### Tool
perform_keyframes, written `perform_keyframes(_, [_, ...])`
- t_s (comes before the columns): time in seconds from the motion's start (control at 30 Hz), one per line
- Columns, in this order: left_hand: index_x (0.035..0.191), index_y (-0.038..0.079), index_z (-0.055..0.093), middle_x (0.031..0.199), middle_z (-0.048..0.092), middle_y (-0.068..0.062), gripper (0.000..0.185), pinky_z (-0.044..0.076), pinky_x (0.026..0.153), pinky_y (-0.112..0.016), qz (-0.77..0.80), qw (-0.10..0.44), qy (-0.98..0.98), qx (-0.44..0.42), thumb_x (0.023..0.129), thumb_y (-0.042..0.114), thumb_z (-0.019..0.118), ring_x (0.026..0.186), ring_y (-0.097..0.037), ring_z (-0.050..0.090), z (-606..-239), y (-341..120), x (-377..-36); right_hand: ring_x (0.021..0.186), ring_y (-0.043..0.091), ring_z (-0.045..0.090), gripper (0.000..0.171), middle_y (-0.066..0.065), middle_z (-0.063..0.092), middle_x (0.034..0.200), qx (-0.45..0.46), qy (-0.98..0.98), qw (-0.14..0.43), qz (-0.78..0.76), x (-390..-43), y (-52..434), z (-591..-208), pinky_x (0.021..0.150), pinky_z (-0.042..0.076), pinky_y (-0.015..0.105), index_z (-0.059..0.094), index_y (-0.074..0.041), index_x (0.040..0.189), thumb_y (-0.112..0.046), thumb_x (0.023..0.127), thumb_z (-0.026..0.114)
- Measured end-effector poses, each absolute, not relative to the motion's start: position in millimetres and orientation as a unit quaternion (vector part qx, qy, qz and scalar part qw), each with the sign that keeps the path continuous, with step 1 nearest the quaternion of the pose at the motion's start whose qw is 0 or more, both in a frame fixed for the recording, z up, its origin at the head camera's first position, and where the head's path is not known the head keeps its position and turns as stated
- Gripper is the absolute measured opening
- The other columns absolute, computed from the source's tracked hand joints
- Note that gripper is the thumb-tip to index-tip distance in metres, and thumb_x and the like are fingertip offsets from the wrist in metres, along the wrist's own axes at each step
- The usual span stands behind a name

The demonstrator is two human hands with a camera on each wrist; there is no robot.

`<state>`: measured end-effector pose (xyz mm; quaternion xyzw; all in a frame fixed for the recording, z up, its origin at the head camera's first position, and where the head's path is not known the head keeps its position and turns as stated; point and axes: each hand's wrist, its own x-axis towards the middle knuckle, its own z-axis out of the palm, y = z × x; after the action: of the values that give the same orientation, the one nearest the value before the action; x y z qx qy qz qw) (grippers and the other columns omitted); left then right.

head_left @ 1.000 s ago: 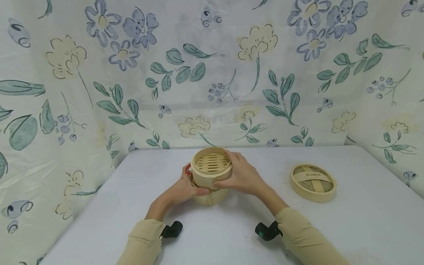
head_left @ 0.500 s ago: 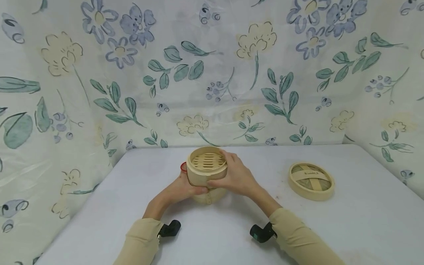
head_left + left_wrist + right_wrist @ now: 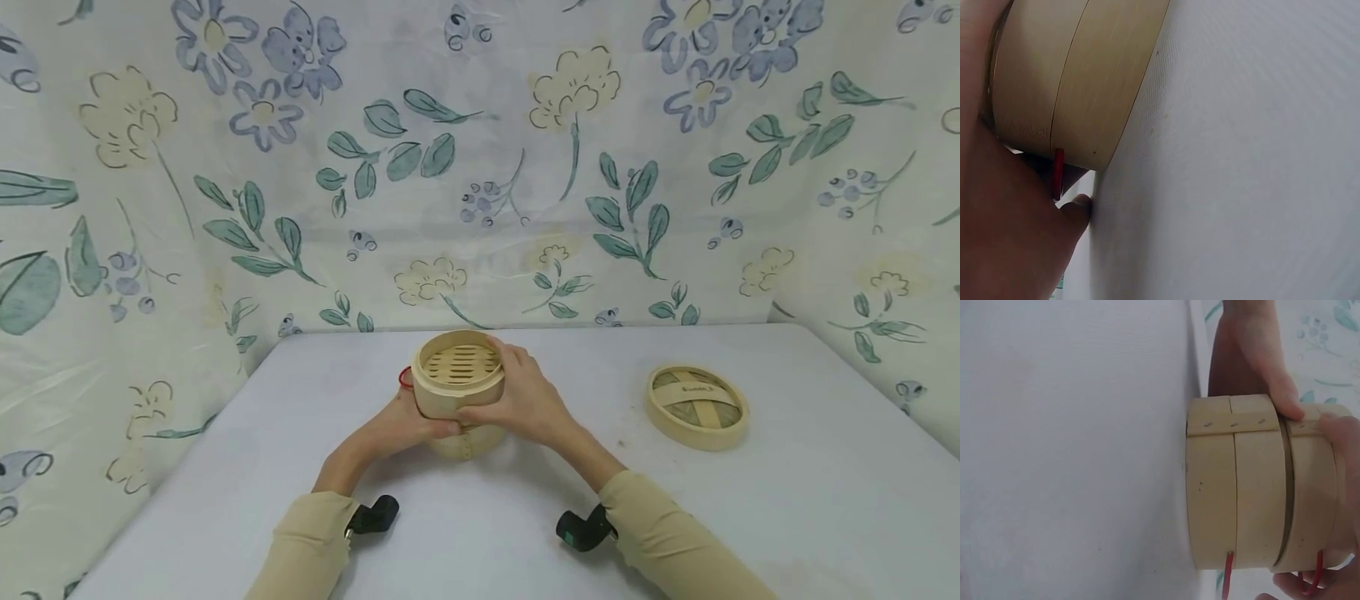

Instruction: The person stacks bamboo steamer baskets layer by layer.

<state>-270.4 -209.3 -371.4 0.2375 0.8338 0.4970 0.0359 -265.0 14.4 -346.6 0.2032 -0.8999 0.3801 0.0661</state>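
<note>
A round bamboo steamer basket (image 3: 453,402) with a slatted floor sits over a second, lower steamer basket (image 3: 461,446) on the table. My right hand (image 3: 528,396) grips the upper basket from its right side, thumb in front and fingers at the rim. Around the left of the stack is my left hand (image 3: 397,429), holding the lower basket with its thumb (image 3: 1282,394) near the seam between the two. A dark gap shows along that seam in the right wrist view. Red loops (image 3: 1227,575) hang from the baskets. The left fingers are mostly hidden behind the stack.
A woven bamboo lid (image 3: 697,408) lies at the right on the white table (image 3: 465,533). Behind and beside the table hangs a floral-patterned cloth (image 3: 480,167). Each wrist carries a black camera (image 3: 375,515).
The upper basket has shifted slightly left over the lower one, together with the right hand. The whole head view has drifted a little, and the lid stays where it lay.
</note>
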Motion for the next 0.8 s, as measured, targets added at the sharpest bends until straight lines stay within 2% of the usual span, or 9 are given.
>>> perform_keyframes(0.33, [0.147,0.016,0.033,0.136,0.055,-0.006,0.089,0.035,0.108,-0.046,0.468,0.049,0.852,0.229,0.075,0.028,0.085,0.125,-0.022,0.049,-364.8,-211.7,-266.4,0.131,0.031,0.044,0.108,0.013,0.038,0.15,0.211,-0.898,0.068,0.38,-264.2,14.3,-347.4,0.098,0.045,0.057,0.026,-0.026,0.156,-0.054,0.07,0.084])
perform_keyframes(0.8, [0.147,0.015,0.031,0.139,0.053,-0.006,0.092,0.032,0.111,-0.048,0.463,0.054,0.849,0.249,0.074,0.026,0.086,0.129,-0.022,0.048,-364.6,-214.6,-263.5,0.132,0.032,0.044,0.108,0.015,0.037,0.15,0.221,-0.902,0.062,0.367,-259.9,15.2,-345.1,0.1,0.044,0.056,0.023,-0.025,0.156,-0.054,0.071,0.084])
